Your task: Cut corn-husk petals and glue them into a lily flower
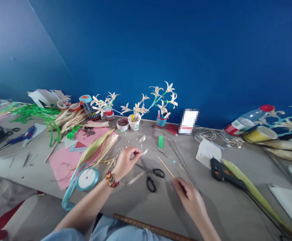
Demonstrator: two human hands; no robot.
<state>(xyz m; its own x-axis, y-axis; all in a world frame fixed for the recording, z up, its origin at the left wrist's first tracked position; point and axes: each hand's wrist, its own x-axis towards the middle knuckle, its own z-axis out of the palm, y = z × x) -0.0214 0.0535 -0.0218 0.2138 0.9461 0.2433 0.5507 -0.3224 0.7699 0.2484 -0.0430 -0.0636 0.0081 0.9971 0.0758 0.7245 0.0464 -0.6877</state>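
My left hand (126, 162), a beaded bracelet at its wrist, pinches a small white petal-like piece (144, 152) between thumb and fingertips. In my right hand (188, 194) is a thin wooden stick (165, 166), its tip pointing up and to the left. Between the hands lie black-handled scissors (151, 184), blades partly behind my left hand. A pale husk strip (136, 178) rests beside them. More small white pieces (142, 138) are scattered just beyond my left hand.
Husk flowers (158, 90) stand in cups along the blue wall. Left are pink paper (60, 167), a blue ribbon roll (87, 178) and green strands (39, 113). Thin wires (178, 150), a black glue gun (223, 174) and a plastic bottle (256, 115) lie right.
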